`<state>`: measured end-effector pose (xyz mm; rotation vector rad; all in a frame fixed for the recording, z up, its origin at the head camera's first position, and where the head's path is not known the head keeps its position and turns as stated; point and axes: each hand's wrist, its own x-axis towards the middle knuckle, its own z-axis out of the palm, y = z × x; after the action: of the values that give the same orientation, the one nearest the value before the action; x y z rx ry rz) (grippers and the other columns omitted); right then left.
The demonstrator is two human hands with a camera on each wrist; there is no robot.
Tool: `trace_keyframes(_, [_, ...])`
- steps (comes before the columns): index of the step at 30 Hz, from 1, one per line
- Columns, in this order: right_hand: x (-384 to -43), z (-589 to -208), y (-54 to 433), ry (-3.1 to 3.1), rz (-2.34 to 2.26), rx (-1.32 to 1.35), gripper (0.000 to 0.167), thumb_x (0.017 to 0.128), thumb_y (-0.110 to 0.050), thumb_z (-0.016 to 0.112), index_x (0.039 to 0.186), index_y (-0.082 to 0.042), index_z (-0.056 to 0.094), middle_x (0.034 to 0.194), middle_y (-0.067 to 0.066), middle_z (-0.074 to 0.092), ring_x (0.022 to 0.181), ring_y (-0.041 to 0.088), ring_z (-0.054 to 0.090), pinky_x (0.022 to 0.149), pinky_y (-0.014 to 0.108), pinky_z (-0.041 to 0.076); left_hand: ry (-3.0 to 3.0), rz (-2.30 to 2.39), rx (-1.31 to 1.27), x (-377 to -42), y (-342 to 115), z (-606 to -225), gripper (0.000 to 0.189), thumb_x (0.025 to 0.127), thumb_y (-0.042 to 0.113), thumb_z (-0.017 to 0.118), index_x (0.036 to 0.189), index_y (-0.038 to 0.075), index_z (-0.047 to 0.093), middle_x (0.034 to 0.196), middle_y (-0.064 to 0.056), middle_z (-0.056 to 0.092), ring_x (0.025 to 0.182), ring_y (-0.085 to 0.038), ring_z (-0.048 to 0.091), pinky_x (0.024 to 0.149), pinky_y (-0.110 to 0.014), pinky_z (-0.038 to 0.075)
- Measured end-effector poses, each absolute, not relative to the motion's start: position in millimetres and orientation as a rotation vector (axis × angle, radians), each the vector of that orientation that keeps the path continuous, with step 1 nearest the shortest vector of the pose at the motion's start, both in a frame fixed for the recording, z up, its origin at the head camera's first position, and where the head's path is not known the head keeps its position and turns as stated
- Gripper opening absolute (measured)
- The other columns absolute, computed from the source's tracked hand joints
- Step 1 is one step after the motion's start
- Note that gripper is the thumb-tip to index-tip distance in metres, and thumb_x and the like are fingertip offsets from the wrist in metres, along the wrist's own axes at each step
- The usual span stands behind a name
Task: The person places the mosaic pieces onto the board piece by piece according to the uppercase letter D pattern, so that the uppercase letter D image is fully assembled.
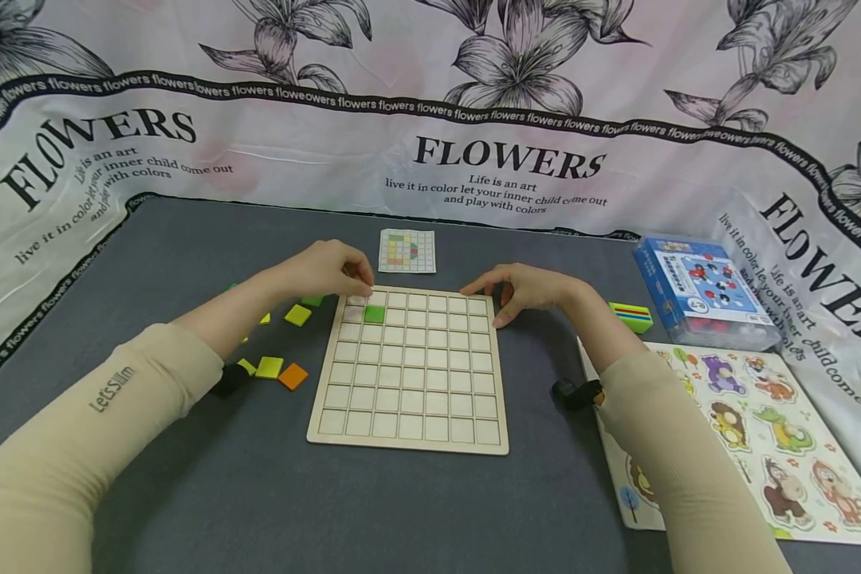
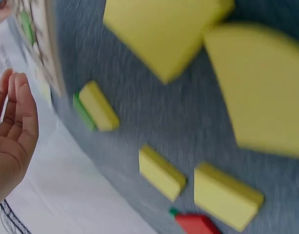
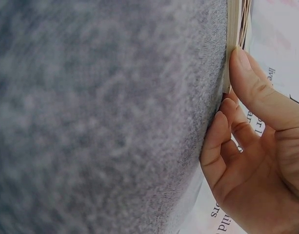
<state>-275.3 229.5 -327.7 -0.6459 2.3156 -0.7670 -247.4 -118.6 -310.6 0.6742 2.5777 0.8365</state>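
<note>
A pale wooden grid board (image 1: 407, 448) lies flat on the dark cloth, with one green square tile (image 1: 375, 314) near its upper left corner. My left hand (image 1: 328, 269) hovers over that corner with bent fingers pointing down. What its fingertips touch is hidden, and in the left wrist view the fingers (image 2: 26, 105) are loosely curved. At the upper right corner my right hand (image 1: 538, 288) grips the board, the thumb (image 3: 243, 66) against its side edge and the index finger along the top edge. Yellow tiles (image 1: 297, 315) and an orange tile (image 1: 293, 376) lie left of the board.
Behind the board lies a small card (image 1: 406, 251) with a coloured grid pattern. To the right are a blue-lidded clear box (image 1: 710, 291), a striped block (image 1: 630, 317) and an animal picture board (image 1: 789, 383). Red and green pieces lie among the yellow tiles in the left wrist view.
</note>
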Motion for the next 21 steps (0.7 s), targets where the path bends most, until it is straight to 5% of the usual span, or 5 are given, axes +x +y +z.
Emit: trace_keyframes(21, [-274.6,-327.0,229.4,2.320,-0.754,-0.639,0.069,0.076,-0.010,0.084,0.139,-0.020,0.058,0.129,0.015,0.049,0.089,0.025,0.049,0.078,0.035,0.047,2.440,0.764,0.681,-261.4,-173.5,-301.0,0.031,0.098,0.004,0.056,0.128,0.007,0.062,0.132,-0.020,0.058,0.123,-0.036,0.056,0.100,-0.050,0.049])
